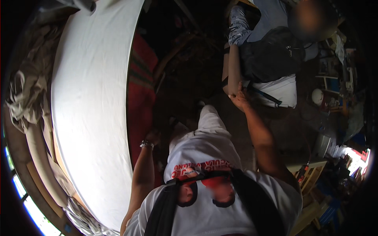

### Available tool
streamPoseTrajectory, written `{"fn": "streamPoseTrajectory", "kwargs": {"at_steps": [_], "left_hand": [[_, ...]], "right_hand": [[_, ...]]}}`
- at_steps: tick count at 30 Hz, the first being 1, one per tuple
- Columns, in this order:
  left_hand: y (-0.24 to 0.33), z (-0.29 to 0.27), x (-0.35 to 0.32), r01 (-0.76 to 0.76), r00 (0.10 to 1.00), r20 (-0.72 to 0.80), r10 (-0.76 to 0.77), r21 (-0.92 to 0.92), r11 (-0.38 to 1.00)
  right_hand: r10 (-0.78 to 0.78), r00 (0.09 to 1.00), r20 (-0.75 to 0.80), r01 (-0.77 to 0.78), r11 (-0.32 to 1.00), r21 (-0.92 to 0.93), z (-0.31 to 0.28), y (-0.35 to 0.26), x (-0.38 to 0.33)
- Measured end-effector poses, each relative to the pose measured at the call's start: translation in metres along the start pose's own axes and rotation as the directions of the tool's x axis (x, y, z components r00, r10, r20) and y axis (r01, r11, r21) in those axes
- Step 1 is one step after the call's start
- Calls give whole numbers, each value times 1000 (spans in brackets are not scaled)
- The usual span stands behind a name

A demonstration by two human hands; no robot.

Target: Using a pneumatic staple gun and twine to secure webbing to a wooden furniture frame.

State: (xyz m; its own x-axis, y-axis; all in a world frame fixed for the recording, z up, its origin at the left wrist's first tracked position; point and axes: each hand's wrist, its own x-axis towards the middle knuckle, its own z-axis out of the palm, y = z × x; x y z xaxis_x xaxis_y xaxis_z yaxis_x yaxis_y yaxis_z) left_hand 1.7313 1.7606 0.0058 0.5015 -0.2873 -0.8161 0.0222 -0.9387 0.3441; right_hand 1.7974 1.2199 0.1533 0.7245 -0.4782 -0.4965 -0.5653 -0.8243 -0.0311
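My right hand (240, 98) reaches forward, its fingers gripping the lower end of a long beige rounded piece (234, 70), which looks like a padded arm or a fabric roll. Beside it lie a black backpack (271, 57) and a white sheet or bag (289, 88) with a dark strap across it. My left hand (153, 137), with a bracelet at the wrist, hangs low in shadow near red striped cloth (142, 67). Its fingers are too dark to make out. Left of it stretches a long table covered with white cloth (92, 98).
Grey-brown bunched fabric (29, 86) and a beige roll (39, 157) run along the table's far left side. Another person in a grey-blue top (269, 19) is at the upper right. A wooden frame (311, 175) and cluttered shelves (330, 82) stand on the right.
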Motion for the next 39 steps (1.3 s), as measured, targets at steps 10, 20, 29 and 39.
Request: {"fn": "streamPoseTrajectory", "kwargs": {"at_steps": [10, 20, 29, 39], "left_hand": [[29, 30, 79, -374, 927, 83, 366, 293, 880], [121, -57, 250, -196, 971, 92, 220, -213, 957], [24, -6, 469, -148, 983, 47, 176, -360, 921], [26, -53, 575, -272, 957, 74, 282, -122, 955]], "right_hand": [[86, 995, -41, -80, 987, 142, -11, -15, 98], [111, 976, -187, -66, 970, 232, 27, -41, 170], [157, 974, -160, -68, 887, 456, 41, -67, 186], [205, 978, -31, -191, 951, 244, 189, -25, 194]]}}
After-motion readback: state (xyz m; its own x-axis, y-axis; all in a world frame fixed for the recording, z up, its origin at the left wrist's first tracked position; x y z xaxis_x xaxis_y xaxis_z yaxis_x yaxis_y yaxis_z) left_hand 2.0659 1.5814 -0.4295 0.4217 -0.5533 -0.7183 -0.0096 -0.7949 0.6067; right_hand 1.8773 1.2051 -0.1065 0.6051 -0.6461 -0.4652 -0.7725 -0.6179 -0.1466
